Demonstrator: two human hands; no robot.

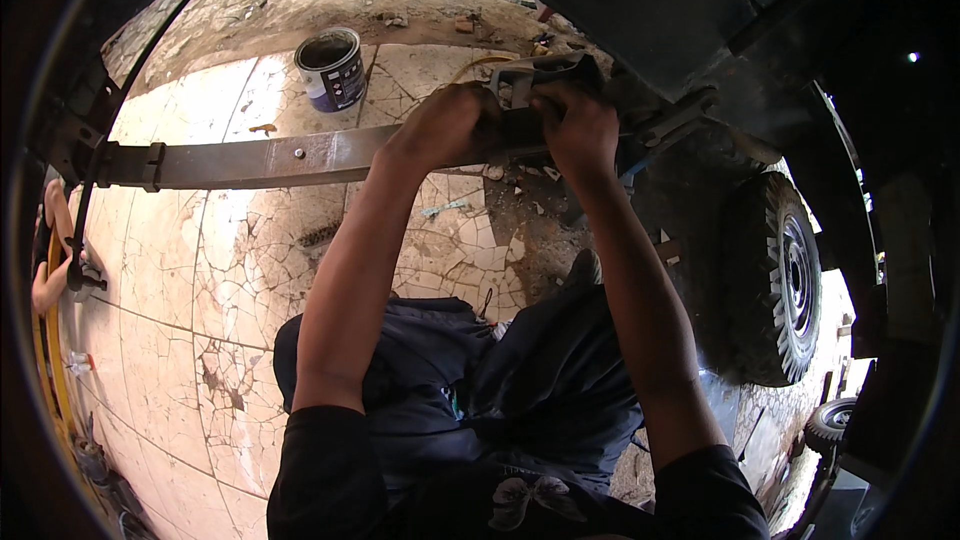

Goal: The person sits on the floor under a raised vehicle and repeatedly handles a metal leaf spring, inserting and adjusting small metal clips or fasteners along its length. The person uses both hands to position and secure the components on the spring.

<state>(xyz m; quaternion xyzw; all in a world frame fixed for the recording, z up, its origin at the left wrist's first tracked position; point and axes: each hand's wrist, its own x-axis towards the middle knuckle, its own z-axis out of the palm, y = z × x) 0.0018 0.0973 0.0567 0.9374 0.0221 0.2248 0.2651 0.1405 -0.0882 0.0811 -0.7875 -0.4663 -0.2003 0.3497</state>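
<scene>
A long grey steel bar [262,162], bent slightly and carrying clamps and a small bolt, crosses in front of me beneath a dark vehicle underside [660,20]. At its right part is a dark metal bracket [555,68] with openings. My left hand [450,130] is closed at the bar just below the bracket; what its fingers hold is hidden. My right hand [580,125] sits beside it, fingers bent and pressed at the bracket and bar; whether a small part is between them I cannot make out.
An open paint can [342,90] stands on cracked tiles [170,260] beyond the bar, with rubble nearby. A tyred wheel [785,280] is at right, a smaller wheel [828,420] below it. Another person's hand [52,280] shows at far left beside yellow-and-dark pieces.
</scene>
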